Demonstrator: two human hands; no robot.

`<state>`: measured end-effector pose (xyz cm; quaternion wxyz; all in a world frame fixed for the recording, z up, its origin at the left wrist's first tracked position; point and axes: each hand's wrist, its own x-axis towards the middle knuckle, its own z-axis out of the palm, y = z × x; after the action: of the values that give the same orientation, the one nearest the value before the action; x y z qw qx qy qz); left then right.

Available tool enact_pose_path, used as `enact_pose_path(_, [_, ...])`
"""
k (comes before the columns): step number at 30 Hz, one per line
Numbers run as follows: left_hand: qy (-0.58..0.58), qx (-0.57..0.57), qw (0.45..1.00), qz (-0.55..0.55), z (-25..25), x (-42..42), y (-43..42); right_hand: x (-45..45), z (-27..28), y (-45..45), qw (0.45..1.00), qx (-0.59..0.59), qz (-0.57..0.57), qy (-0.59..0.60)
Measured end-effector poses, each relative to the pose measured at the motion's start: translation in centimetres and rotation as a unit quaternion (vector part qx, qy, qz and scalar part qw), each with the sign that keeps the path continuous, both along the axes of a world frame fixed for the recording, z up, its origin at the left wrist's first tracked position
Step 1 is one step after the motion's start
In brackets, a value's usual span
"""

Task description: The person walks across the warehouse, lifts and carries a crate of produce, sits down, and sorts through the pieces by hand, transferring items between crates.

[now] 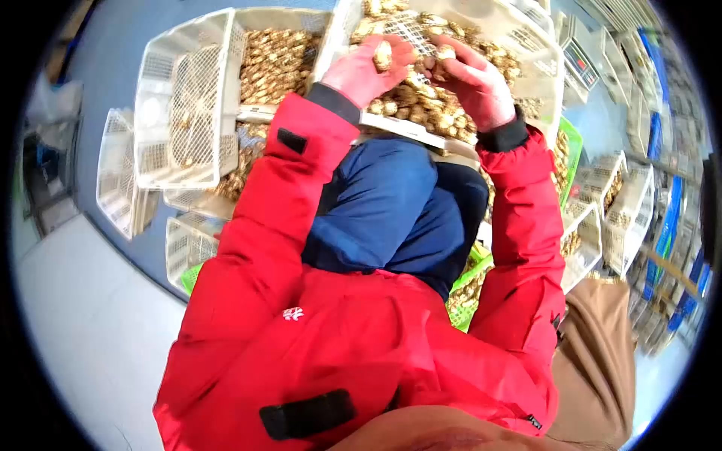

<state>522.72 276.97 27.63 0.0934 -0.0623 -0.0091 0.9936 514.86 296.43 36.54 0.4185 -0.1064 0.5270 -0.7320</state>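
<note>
My left hand (367, 73) is turned partly palm up over the large white basket, its fingers loosely curled around a brown-and-cream bulb-like piece (383, 55). Across from it, my right hand (475, 81) pinches another rounded bulb-like piece (445, 52) between thumb and fingers. Below and between both hands lies a heap of similar pieces (421, 104) in the white mesh basket (543, 79). A bare patch of the basket's mesh bottom (410, 31) shows beyond my fingertips. The exact kind of these pieces is too blurred to tell.
To the left, a white basket (150, 113) stands on its side near another filled with pieces (277, 64). Green baskets (573, 154) and more white baskets (639, 210) sit at the right. A scale with a display (580, 62) is at the upper right. Brown cloth (598, 353) hangs at the lower right.
</note>
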Motion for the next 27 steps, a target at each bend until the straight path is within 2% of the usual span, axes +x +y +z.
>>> enact_pose_path(3, [0.018, -0.13, 0.991, 0.029, 0.1, 0.0, 0.4, 0.5, 0.0, 0.1, 0.999, -0.013, 0.04, 0.027])
enact_pose_path(4, [0.06, -0.377, 0.919, 0.094, 0.0, 0.1, 0.7, 1.2, 0.2, -0.5, 0.999, -0.007, 0.041, 0.005])
enact_pose_path(5, [0.076, -0.458, 0.879, 0.108, 0.3, 0.6, 0.5, 1.7, 0.5, -1.2, 0.999, 0.0, 0.038, -0.015])
enact_pose_path(6, [0.082, -0.444, 0.887, 0.101, 0.4, 0.7, 0.4, 1.5, -0.1, -1.6, 0.998, 0.014, 0.054, -0.011])
enact_pose_path(7, [0.079, -0.383, 0.917, 0.073, 0.4, 0.7, 0.3, 1.9, -0.1, -2.1, 0.999, 0.033, 0.03, -0.003])
enact_pose_path(8, [0.073, -0.269, 0.96, 0.034, 0.5, 0.4, 0.7, 1.7, -0.2, -1.7, 0.999, 0.045, 0.027, 0.003])
enact_pose_path(9, [0.066, -0.101, 0.993, -0.007, 0.1, 0.3, 0.5, 1.5, -0.5, -2.0, 0.998, 0.06, 0.023, 0.009])
enact_pose_path(11, [0.043, -0.083, 0.995, -0.028, 0.1, 0.3, 0.2, 1.5, -0.3, -2.3, 0.999, 0.049, 0.021, 0.001])
enact_pose_path(12, [0.053, -0.203, 0.978, -0.007, 0.6, 0.5, 0.4, 1.4, -0.3, -2.5, 0.999, 0.027, 0.023, 0.003])
enact_pose_path(14, [0.049, -0.446, 0.893, 0.023, 1.5, 0.9, 0.7, 1.1, -1.0, -2.1, 0.999, -0.019, 0.018, -0.018])
enact_pose_path(15, [0.003, -0.152, 0.988, 0.017, 1.6, 0.4, 0.8, 0.7, -1.4, -1.9, 0.999, -0.027, 0.02, -0.029])
enact_pose_path(16, [0.02, -0.139, 0.99, 0.01, 1.6, 0.7, 0.5, 0.7, -1.6, -1.8, 0.999, -0.016, 0.029, 0.01])
enact_pose_path(18, [0.018, -0.134, 0.991, 0.004, 2.7, 1.2, 0.4, 0.5, -1.7, -1.9, 0.999, -0.015, 0.024, -0.015])
enact_pose_path(19, [0.051, -0.246, 0.967, 0.04, 2.5, 1.2, 0.8, 0.5, -1.4, -1.9, 1.0, 0.002, 0.026, -0.008])
enact_pose_path(21, [0.009, -0.197, 0.98, 0.012, 3.6, 1.2, 0.5, 0.1, -1.6, -1.8, 0.999, 0.017, 0.043, -0.002])
enact_pose_path(24, [-0.008, -0.289, 0.957, 0.016, 3.4, 0.7, 0.7, 0.2, -1.7, -1.8, 0.998, 0.034, 0.032, 0.04])
enact_pose_path(27, [-0.025, -0.207, 0.978, -0.013, 3.2, 0.5, 0.5, 0.5, -0.8, -1.8, 0.995, 0.046, 0.026, 0.083])
